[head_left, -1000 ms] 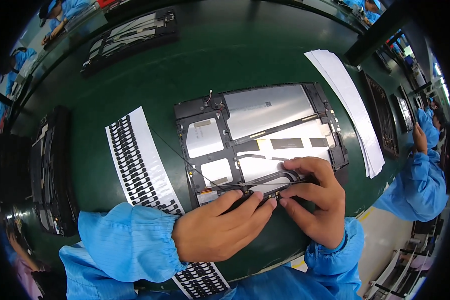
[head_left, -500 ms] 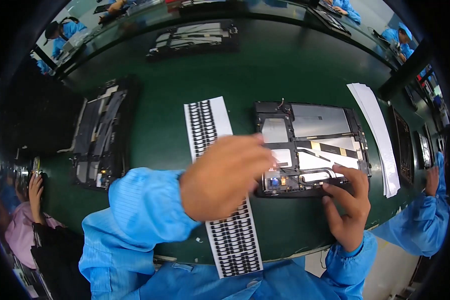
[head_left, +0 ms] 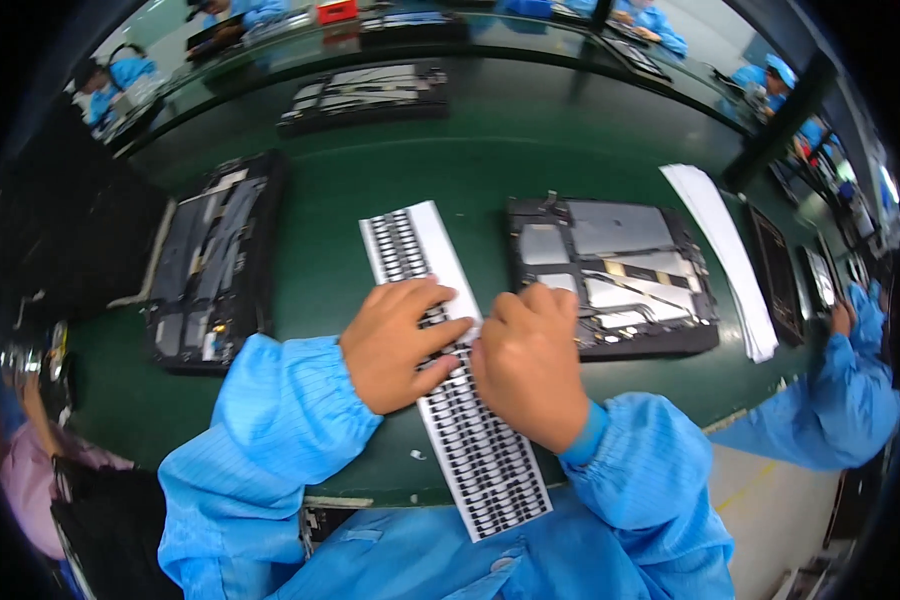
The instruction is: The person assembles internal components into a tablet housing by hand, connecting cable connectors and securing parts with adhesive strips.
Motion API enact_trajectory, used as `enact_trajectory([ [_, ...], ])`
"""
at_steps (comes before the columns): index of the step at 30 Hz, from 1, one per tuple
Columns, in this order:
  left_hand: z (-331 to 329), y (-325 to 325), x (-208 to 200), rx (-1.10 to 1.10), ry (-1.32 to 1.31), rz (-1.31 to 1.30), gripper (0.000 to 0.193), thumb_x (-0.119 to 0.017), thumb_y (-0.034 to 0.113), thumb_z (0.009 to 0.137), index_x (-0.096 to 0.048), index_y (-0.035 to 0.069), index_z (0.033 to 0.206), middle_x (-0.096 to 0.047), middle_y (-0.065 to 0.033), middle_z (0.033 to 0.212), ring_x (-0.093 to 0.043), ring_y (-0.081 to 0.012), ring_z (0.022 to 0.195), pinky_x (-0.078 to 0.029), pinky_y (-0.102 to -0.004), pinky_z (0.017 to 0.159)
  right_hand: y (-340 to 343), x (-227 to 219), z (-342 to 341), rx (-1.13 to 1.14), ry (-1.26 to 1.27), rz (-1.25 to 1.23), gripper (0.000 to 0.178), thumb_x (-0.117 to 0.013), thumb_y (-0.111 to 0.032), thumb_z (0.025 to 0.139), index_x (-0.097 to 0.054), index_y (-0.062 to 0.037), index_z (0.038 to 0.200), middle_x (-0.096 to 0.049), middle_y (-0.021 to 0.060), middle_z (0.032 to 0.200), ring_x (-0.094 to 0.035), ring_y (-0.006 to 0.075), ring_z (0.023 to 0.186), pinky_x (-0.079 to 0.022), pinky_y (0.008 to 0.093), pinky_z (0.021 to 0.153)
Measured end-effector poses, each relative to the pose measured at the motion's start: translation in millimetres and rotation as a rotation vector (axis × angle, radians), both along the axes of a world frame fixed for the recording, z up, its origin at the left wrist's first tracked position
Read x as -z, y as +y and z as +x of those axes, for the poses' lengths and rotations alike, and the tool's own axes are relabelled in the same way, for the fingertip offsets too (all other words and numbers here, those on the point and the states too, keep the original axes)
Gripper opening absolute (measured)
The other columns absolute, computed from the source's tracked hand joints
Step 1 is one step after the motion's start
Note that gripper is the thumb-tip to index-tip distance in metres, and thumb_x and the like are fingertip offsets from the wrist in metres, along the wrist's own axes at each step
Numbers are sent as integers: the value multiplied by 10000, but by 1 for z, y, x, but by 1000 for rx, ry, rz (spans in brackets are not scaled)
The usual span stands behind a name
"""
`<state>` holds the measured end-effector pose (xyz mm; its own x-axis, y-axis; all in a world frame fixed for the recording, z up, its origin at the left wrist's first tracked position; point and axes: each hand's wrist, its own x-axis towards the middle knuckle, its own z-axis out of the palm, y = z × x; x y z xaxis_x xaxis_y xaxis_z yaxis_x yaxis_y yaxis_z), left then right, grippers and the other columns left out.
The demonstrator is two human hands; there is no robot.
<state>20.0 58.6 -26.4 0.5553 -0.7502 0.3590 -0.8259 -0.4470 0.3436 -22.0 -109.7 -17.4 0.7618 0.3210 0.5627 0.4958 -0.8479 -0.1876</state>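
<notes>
A long white sheet with rows of small black pieces lies across the bench in front of me, its near end overhanging the edge. My left hand rests on the sheet's middle, fingers spread apart and touching it. Close beside it, my right hand has its fingers pinched together at the sheet's right edge. Whatever sits between those fingertips is hidden. Just beyond my right hand lies an opened tablet-like device, with grey and silver plates, cables and a black frame.
Another opened device stack sits at left, and a third at the back. White paper strips lie right of the near device. A black panel stands far left. Co-workers' blue sleeves show at right.
My right hand has left the device and moved left to the sheet, its fingers now pinched. My left hand has settled onto the sheet. The view has shifted slightly.
</notes>
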Motion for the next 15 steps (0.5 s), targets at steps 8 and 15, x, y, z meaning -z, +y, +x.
enact_trajectory([
  [8,2,-4,-8,-1,-33,81,373,-636,154,675,-591,85,1039,-494,-158,1129,-435,-351,1094,-342,-423,889,-22,-24,-8,-41,2,324,94,-610,-23,578,-538,-45,635,-493,58,688,-463,238,722,-341,350,666],
  [15,-11,-50,-39,185,5,58,444,-672,85,617,-572,49,1048,-500,-179,1146,-450,-359,1100,-351,-467,887,-193,-33,-56,315,300,919,13,-571,-11,676,-571,-15,689,-529,103,961,-504,204,914,-365,292,837],
])
